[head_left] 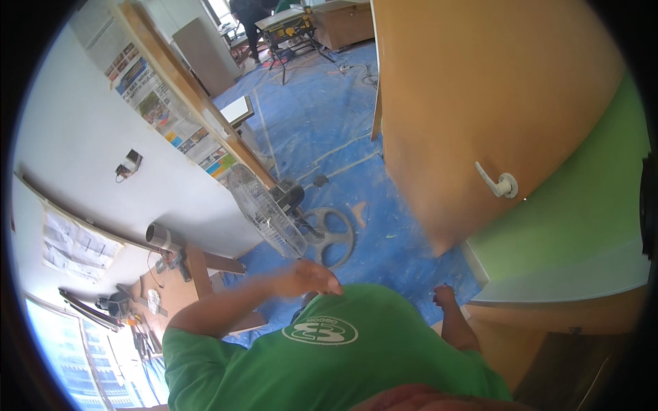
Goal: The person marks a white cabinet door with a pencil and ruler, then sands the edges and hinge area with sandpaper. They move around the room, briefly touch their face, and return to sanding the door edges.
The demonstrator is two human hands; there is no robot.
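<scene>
My left hand [314, 278] is raised in front of my green shirt [356, 349], its fingers loosely bent and slightly blurred, with no object visible in it. My right hand [445, 296] is lower, out at my right side; its fingers look curled in, and nothing shows in them. Just beyond my left hand, not visibly touched by it, stands a pedestal fan [264, 211] with a wire cage, a dark motor and a round spoked base [329, 237].
Blue sheeting [308, 137] covers the floor. An orange-brown door [480, 89] with a white lever handle [499, 181] stands at the right, by a green wall [569, 226]. Left is a workbench [154, 291] with tools. Far back, a person [250, 24] stands near a saw table [284, 27].
</scene>
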